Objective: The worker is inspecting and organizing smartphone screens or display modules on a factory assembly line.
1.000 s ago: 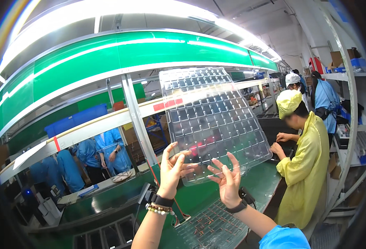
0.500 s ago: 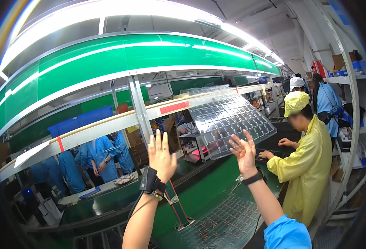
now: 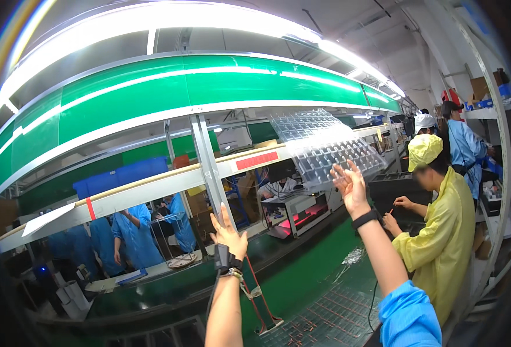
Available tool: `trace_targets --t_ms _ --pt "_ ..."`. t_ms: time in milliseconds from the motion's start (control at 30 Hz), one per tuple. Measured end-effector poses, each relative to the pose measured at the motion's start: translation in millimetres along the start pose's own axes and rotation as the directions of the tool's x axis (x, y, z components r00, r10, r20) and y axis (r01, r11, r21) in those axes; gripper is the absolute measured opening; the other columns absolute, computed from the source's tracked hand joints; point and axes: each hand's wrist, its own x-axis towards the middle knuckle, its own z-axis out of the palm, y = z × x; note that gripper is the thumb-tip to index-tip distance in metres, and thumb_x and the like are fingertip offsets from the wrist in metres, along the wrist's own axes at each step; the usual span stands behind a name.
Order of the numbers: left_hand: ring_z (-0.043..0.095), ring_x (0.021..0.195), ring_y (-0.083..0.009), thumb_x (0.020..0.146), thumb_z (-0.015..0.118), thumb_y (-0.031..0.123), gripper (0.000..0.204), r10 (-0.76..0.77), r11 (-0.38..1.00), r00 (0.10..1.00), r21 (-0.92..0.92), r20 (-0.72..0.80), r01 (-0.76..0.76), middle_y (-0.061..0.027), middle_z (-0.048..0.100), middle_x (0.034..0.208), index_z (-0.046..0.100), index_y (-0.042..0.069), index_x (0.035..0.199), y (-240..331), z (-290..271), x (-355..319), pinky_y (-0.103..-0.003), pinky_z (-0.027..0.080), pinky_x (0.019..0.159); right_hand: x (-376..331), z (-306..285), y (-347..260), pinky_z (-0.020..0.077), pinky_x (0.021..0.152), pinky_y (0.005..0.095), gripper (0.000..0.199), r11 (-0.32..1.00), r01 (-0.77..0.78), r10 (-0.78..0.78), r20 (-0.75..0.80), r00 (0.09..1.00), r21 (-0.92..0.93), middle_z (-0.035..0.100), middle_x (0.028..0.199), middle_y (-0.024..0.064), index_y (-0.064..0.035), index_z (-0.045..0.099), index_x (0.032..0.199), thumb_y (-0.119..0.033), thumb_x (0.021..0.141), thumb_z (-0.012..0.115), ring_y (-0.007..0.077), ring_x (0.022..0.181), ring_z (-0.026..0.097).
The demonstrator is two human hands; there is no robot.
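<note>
A clear plastic blister tray (image 3: 337, 151) with rows of pockets leans, tilted, against the raised rail, its upper part reaching over it. My right hand (image 3: 351, 189) is at its lower right edge, fingers stretched and apart, fingertips overlapping the plastic. Whether they press on it, I cannot tell. My left hand (image 3: 229, 236) is raised with open fingers just below the metal post (image 3: 208, 165), holding nothing. Below lies another tray (image 3: 325, 318), with many thin reddish strips in it, on the green bench. A looped red wire or strip (image 3: 258, 295) hangs near my left wrist.
On my right, a person in yellow (image 3: 440, 231) works at the bench, holding a small orange-tipped tool. A pink-lit box (image 3: 296, 214) stands behind the rail (image 3: 145, 185). A blue bin (image 3: 121, 176) sits along it. Shelving (image 3: 493, 144) stands at far right.
The clear tray has moved up onto the rail, with my right hand following its lower edge. My left hand has dropped lower. The view has shifted a little.
</note>
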Motion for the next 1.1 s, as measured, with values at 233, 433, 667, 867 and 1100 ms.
trace_targets --t_ms 233,433,667,867,1100 --pt "0.062 0.101 -0.0474 0.068 0.067 -0.006 0.114 -0.048 0.998 0.977 -0.038 -0.21 0.041 -0.0274 0.04 0.136 0.012 0.031 0.16 -1.3 15.8 -6.1 -0.049 0.055 0.085 87.7 9.7 18.1 0.065 0.076 0.038 0.05 0.998 0.001 0.005 0.095 0.995 -0.067 0.064 0.119 0.0286 -0.0064 0.032 0.142 -0.007 0.096 0.051 0.0372 0.103 0.07" --pt "0.063 0.107 -0.0473 0.076 0.063 0.0 0.087 0.077 0.988 0.936 -0.099 -0.343 -0.118 -0.0319 0.046 0.141 0.037 0.022 0.155 -0.8 17.5 -11.6 -0.05 0.056 0.087 163.2 2.4 42.7 0.0645 0.073 0.0368 0.03 0.996 -0.025 0.028 0.044 0.999 -0.081 0.066 0.116 0.0278 0.0001 0.043 0.125 -0.012 0.099 0.052 0.0336 0.098 0.072" --pt "0.058 0.121 -0.0455 0.075 0.068 0.001 0.078 0.053 0.988 0.905 -0.109 -0.422 -0.109 -0.0299 0.049 0.143 0.048 0.015 0.149 -11.0 30.9 -15.4 -0.048 0.055 0.091 204.8 18.3 74.8 0.0576 0.056 0.0215 0.041 0.976 -0.01 0.01 0.0 1.0 -0.217 0.067 0.104 0.0246 0.0022 0.05 0.114 -0.03 0.096 0.068 0.0259 0.082 0.073" --pt "0.059 0.12 -0.0443 0.076 0.067 0.0 0.076 0.103 0.989 0.889 -0.052 -0.446 -0.141 -0.028 0.05 0.143 0.048 0.012 0.148 -13.0 31.4 -14.4 -0.047 0.054 0.093 217.5 31.2 78.1 0.0584 0.054 0.0232 0.063 0.97 -0.053 0.034 -0.08 0.996 -0.239 0.069 0.102 0.0266 0.0053 0.049 0.119 -0.051 0.095 0.065 0.0251 0.081 0.073" --pt "0.057 0.121 -0.047 0.077 0.067 0.0 0.076 0.099 0.988 0.901 -0.064 -0.422 -0.139 -0.03 0.048 0.143 0.045 0.012 0.149 -16.5 31.6 -15.8 -0.049 0.052 0.094 203.0 35.8 96.1 0.0609 0.079 0.0368 0.071 0.955 0.107 -0.169 -0.215 0.962 -0.276 0.049 0.138 0.0269 0.0032 0.038 0.142 -0.044 0.096 0.064 0.0316 0.107 0.067"
